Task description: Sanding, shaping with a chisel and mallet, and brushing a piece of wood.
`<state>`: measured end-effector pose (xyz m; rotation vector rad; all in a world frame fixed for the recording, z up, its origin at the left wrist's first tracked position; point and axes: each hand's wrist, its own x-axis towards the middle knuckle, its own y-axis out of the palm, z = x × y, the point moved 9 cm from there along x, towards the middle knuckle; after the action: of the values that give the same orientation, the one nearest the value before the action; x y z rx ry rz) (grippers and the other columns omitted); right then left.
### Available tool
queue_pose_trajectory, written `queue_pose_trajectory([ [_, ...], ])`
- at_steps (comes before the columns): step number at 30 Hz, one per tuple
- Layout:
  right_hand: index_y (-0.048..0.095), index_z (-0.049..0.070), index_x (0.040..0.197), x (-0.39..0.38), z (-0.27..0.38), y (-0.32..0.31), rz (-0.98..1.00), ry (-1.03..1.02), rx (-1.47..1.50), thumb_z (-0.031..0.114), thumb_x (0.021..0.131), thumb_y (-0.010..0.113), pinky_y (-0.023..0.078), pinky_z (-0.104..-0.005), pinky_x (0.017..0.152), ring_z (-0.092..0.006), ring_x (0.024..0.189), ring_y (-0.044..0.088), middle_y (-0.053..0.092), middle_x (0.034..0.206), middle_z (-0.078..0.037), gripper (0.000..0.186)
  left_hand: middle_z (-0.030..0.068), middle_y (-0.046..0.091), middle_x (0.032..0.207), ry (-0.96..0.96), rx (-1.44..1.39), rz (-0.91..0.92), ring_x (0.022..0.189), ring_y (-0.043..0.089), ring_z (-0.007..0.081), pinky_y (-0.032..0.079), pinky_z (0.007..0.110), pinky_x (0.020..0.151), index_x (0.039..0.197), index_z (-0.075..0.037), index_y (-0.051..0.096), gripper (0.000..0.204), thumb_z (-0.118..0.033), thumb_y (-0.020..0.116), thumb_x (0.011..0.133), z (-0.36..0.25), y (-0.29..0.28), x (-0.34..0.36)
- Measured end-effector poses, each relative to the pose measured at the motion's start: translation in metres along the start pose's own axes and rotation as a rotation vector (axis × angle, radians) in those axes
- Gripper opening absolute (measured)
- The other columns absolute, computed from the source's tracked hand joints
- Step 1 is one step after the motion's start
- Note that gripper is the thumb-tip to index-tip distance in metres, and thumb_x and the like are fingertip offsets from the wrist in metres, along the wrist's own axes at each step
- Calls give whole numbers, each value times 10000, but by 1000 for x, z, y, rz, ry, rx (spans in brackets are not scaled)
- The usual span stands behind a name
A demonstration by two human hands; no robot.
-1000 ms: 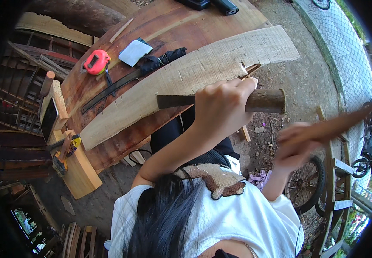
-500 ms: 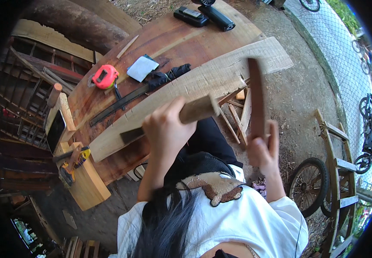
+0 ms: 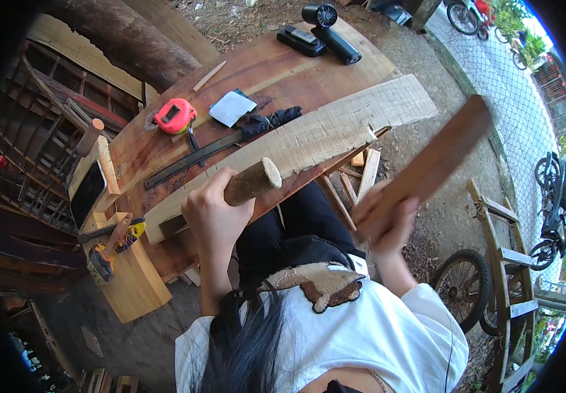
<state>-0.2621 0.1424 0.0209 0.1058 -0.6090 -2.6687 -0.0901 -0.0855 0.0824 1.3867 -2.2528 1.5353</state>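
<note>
My left hand [image 3: 212, 213] is closed round the thick, round wooden handle of a chisel [image 3: 253, 182]. Its dark blade points left, with the tip at the near-left part of a long pale board [image 3: 335, 131]; whether it touches the wood I cannot tell. A flat, dark brown wooden bat [image 3: 440, 154] is gripped in my right hand [image 3: 391, 219], raised to the right of the board and slightly blurred. The board has scored marks across its top and a notch in its near edge. It lies on a reddish wooden tabletop [image 3: 185, 98].
Across the tabletop are a red tape measure [image 3: 175, 116], a dark metal bar with wrapped handle [image 3: 194, 159], a folded paper [image 3: 232, 108], a pencil-like stick [image 3: 209, 76] and a small black fan [image 3: 322, 18]. A clamp [image 3: 109, 252] stands left; a wheel [image 3: 464, 285] is right.
My left hand and the chisel have shifted left and down, nearer the board's left end. The bat has swung from nearly upright to a slant toward the upper right.
</note>
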Motion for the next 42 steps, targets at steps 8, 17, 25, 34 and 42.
queue_pose_trajectory([
  [8, 453, 16, 1018, -17, -16, 28, 200, 206, -244, 459, 867, 545, 463, -340, 655, -201, 710, 543, 511, 852, -94, 477, 115, 598, 645, -103, 46, 9, 618, 602, 344, 440, 417, 525, 707, -81, 582, 182, -167, 721, 626, 32, -22, -9],
  [17, 368, 44, 1237, -32, -34, 66, 585, 200, -498, 317, 854, 609, 463, -291, 642, -182, 811, 586, 579, 939, -164, 529, 118, 592, 635, -102, 51, -27, 613, 597, 355, 439, 419, 524, 720, -93, 586, 171, -170, 712, 634, 43, -30, -10],
  [25, 331, 96, 1322, -62, -58, 54, 795, 209, -702, 332, 872, 609, 462, -385, 770, -241, 863, 570, 560, 1055, -135, 580, 106, 625, 693, -142, 184, 4, 647, 618, 335, 472, 430, 556, 757, -106, 597, 163, -181, 694, 650, 24, -9, -16],
  [34, 266, 132, 1296, 12, 17, -57, -14, -36, -130, 272, 951, 481, 463, -250, 488, -160, 609, 549, 525, 811, -116, 430, 64, 618, 687, 275, -145, 139, 648, 637, 253, 489, 371, 549, 750, -117, 592, 198, -165, 726, 612, -91, 40, 13],
  [42, 332, 124, 1264, 29, 67, -99, -236, -248, -277, 311, 942, 517, 438, -235, 417, -131, 535, 542, 532, 760, -100, 416, 57, 617, 631, 503, -284, 351, 590, 643, 228, 488, 353, 511, 741, -101, 598, 173, -198, 709, 650, -163, 144, 9],
])
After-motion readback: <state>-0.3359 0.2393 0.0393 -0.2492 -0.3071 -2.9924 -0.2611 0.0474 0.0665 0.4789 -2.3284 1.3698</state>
